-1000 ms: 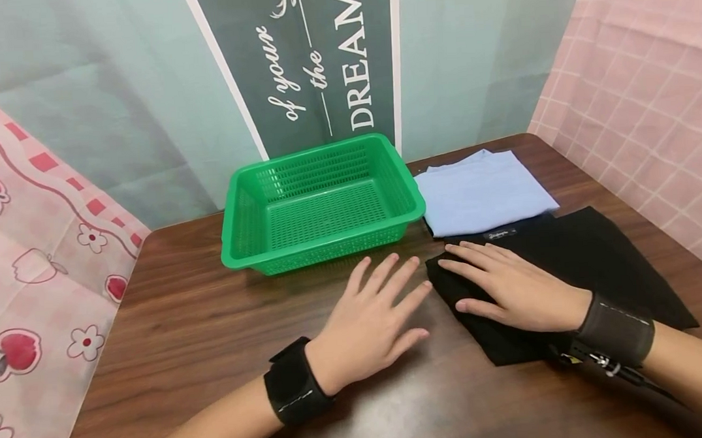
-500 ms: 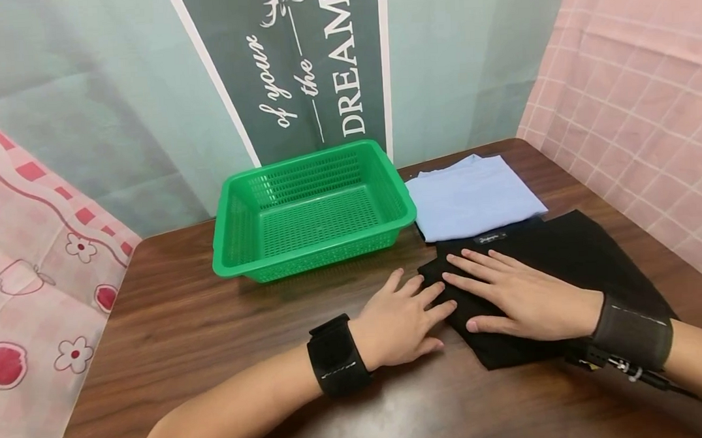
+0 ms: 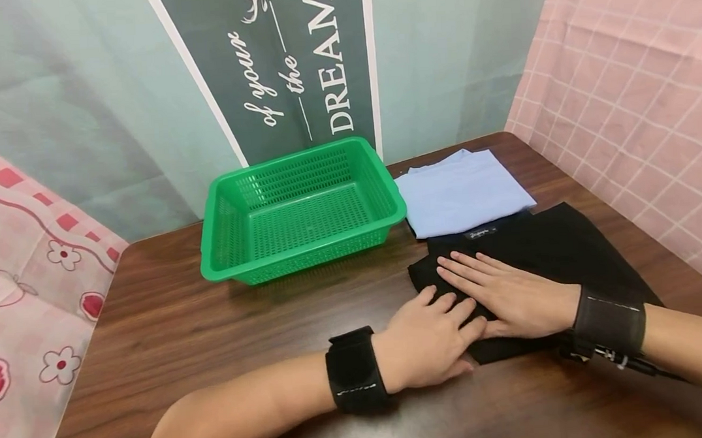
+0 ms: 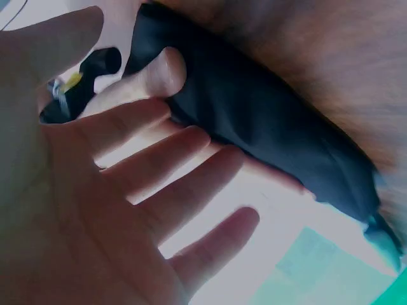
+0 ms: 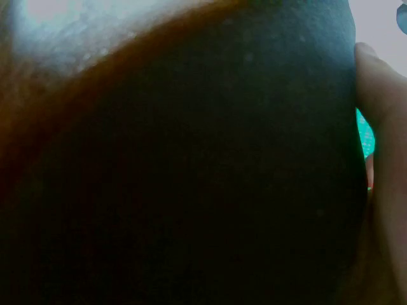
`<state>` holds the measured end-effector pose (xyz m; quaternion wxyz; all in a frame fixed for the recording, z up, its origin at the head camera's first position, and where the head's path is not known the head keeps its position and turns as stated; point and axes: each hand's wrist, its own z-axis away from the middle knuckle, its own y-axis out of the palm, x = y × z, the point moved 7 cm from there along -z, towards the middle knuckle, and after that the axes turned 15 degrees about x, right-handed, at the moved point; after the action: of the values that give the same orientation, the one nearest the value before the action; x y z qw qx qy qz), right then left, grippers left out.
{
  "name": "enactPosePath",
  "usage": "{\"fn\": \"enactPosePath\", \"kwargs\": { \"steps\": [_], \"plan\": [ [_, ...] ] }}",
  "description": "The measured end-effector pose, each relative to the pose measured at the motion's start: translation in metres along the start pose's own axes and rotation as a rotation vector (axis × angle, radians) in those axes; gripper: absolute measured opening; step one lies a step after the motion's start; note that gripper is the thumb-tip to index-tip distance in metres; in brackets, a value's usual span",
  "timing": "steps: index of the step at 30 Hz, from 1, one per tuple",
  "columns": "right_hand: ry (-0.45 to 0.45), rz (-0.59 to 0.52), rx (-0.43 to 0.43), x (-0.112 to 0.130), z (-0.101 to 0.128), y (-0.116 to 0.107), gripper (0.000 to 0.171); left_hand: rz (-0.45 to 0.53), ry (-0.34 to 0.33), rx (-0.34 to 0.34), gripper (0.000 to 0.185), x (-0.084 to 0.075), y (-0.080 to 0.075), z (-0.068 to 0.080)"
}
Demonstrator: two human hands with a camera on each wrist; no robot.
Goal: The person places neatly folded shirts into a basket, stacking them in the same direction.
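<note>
A folded black garment [image 3: 582, 251] with a small label lies on the table at the right. My right hand [image 3: 516, 297] rests flat on it with straight fingers. Just left of that, my left hand [image 3: 429, 340] reaches over the garment's near-left edge, its fingertips beside the right thumb and overlapping it in the head view. In the left wrist view the left hand's fingers are spread with nothing between them, in front of the black garment [image 4: 254, 108]. Dark cloth [image 5: 222, 159] fills most of the right wrist view, with part of the right hand [image 5: 388, 114] at the edge.
A green plastic basket [image 3: 311, 260] with slotted walls stands at the back middle. A folded light blue garment [image 3: 467, 194] lies right of it, behind the black one. Patterned cloths hang around the wooden table [image 3: 203, 336] on its back and both sides.
My left hand has moved right, from the bare table to the garment's left edge by the right hand. My right hand has stayed flat on the garment.
</note>
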<state>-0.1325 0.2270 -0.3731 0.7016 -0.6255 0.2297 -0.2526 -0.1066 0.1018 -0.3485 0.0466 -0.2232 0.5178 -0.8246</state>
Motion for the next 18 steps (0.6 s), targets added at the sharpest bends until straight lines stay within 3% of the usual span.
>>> {"fn": "enactPosePath", "kwargs": {
  "steps": [4,10,18],
  "plan": [
    [-0.034,0.000,-0.017,0.000,-0.001,0.002,0.100,-0.022,-0.019,0.025,0.069,-0.006,0.001,-0.008],
    [-0.026,-0.038,0.000,-0.001,-0.001,0.007,0.106,0.023,-0.008,0.140,0.072,-0.006,0.011,-0.017],
    [-0.016,0.010,-0.015,-0.008,0.008,0.008,0.110,-0.002,-0.029,0.225,0.073,-0.007,0.012,-0.025]
  ]
}}
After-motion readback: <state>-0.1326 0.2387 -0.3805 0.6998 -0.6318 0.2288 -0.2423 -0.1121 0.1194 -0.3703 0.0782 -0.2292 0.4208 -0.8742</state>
